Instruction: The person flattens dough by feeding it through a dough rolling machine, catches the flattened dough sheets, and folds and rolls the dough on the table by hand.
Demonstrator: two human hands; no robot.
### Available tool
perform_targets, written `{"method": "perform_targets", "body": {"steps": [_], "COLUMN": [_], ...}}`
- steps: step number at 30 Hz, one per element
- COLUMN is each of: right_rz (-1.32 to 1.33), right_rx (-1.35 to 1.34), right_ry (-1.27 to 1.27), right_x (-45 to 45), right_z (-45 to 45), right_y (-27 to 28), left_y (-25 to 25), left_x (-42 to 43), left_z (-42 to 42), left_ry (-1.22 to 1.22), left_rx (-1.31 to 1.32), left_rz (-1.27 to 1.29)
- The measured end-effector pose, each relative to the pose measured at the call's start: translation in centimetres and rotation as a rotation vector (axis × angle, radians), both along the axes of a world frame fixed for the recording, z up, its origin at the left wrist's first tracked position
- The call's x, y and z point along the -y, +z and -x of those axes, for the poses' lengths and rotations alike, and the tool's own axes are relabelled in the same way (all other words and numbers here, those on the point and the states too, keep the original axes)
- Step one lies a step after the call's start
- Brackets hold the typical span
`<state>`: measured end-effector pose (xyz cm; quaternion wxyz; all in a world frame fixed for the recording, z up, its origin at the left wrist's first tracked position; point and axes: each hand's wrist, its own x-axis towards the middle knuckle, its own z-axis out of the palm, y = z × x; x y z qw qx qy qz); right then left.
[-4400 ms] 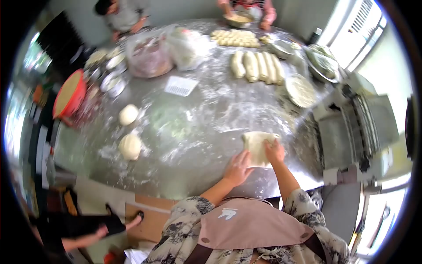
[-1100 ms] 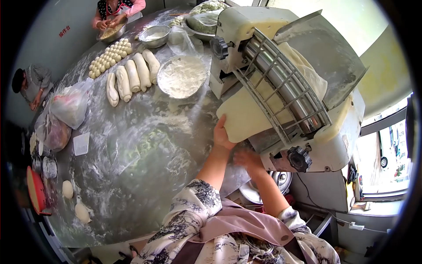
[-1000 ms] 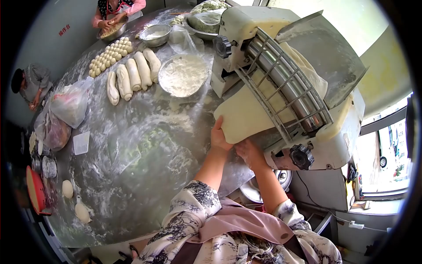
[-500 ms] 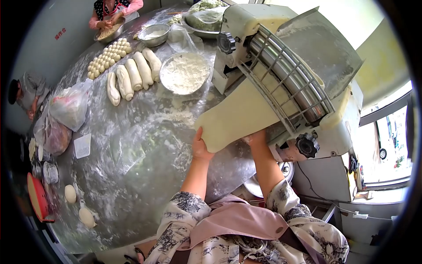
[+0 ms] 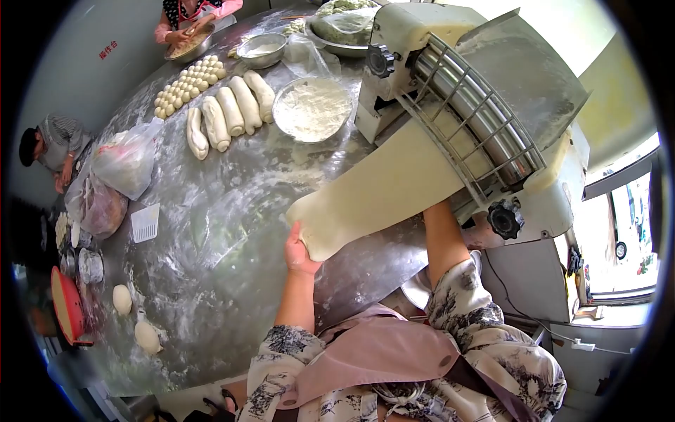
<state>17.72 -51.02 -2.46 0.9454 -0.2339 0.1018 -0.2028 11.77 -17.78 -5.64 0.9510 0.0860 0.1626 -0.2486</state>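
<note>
A long, smooth dough sheet (image 5: 380, 190) stretches from under the wire guard of a roller machine (image 5: 492, 133) down to the left over the metal table. My left hand (image 5: 301, 252) grips the sheet's free end, its thumb at the near left corner and the other fingers hidden underneath. The right forearm reaches under the sheet near the machine; the right hand itself is hidden beneath the dough. The metal roller shows behind the guard, with a black knob (image 5: 505, 219) at the machine's near end.
Thick dough rolls (image 5: 230, 111), small dough pieces (image 5: 188, 86) and a flour bowl (image 5: 312, 109) lie across the table (image 5: 232, 281). At left are plastic bags (image 5: 126, 163), a white scraper (image 5: 145, 224), two dough balls (image 5: 122, 299) and a red basin (image 5: 67, 304). Two people stand beyond.
The dough sheet has grown longer out of the machine. My left hand has moved left and down with its end, and my right hand has gone out of sight under the sheet.
</note>
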Motion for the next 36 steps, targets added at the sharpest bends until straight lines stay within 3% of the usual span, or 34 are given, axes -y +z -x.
{"method": "perform_targets", "body": {"steps": [6, 10, 17, 20, 21, 23, 24, 27, 28, 32, 36], "right_rz": [0.017, 0.022, 0.124, 0.279, 0.359, -0.048, -0.365, -0.39, -0.287, -0.014, 0.323], "right_rx": [0.016, -0.011, -0.044, -0.033, -0.016, -0.134, -0.218, -0.273, -0.307, -0.291, -0.238], "right_ry": [0.16, 0.334, 0.598, 0.66, 0.659, 0.71, 0.699, 0.731, 0.746, 0.853, 1.043], "right_x": [-4.9, -10.8, -19.4, -22.1, -22.9, -23.9, -24.2, -24.0, -23.7, -24.2, -27.7], "right_z": [2.0, 3.7, 6.2, 7.5, 8.1, 9.2, 9.3, 9.5, 9.2, 8.7, 10.4], "right_y": [-0.1, -0.9, -1.9, -2.3, -2.6, -3.3, -3.8, -3.3, -3.7, -2.7, 1.4], "left_y": [0.7, 2.2, 5.9, 5.0, 2.6, -3.2, -3.5, -2.0, -1.9, -1.9, -0.8], "left_x": [-4.9, -10.6, -22.7, -26.3, -27.4, -29.3, -28.5, -26.5, -25.6, -25.8, -24.7], "left_z": [2.6, 5.3, 11.8, 14.0, 14.9, 16.2, 16.4, 15.8, 15.4, 15.1, 14.6], "left_ry": [0.039, 0.113, 0.25, 0.233, 0.235, 0.221, 0.26, 0.174, 0.288, 0.241, 0.28], "left_rx": [0.124, 0.073, -0.057, -0.27, -0.319, -0.407, -0.349, -0.101, -0.025, 0.031, -0.017], "left_rz": [-0.04, -0.176, -0.56, -0.675, -0.879, -1.283, -1.504, -1.938, -2.093, -2.296, -2.021]}}
